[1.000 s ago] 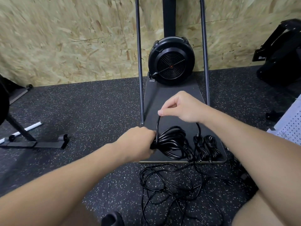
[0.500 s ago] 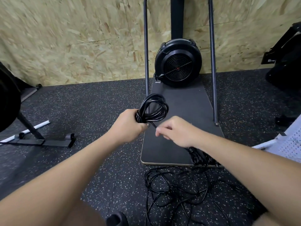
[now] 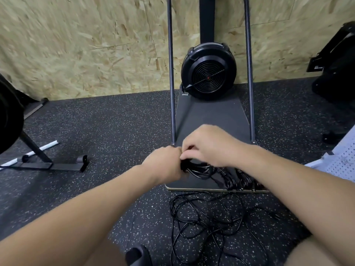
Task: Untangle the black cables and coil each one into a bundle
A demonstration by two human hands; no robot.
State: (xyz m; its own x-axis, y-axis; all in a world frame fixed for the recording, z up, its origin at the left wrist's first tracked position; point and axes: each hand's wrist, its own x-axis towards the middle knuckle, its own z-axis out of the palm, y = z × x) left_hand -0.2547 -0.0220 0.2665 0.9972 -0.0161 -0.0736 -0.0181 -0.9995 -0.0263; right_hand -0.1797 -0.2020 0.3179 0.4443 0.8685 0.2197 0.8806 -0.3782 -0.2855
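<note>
A: Both hands are dropping back toward the board compared with half a second ago; the coil was being held up in the air then, and now it is sitting low, just over the near part of the platform [image 3: 211,116].

B: Noting grips. Left hand [image 3: 165,164] is curling round the coiled cable [image 3: 197,167], clamping the loops together. Right hand [image 3: 209,144] is pinching at the same bundle from above, fingers [image 3: 187,153] bent tight, seemingly working the tail end.

A: Finished bundles?

B: Two finished bundles [image 3: 242,179] are lying on the platform's near edge, partly hidden under the right forearm. Loose tangle [image 3: 207,221] is sprawling on the rubber floor [image 3: 115,121] just below.

A: Handling?

B: Judging it light, limp, springy: loops are likely wanting to spring open if the left grip is easing. Best hold is across all loops at one point, as now. For the tangle, I'm thinking take an end, not the middle, or knots are tightening.
</note>
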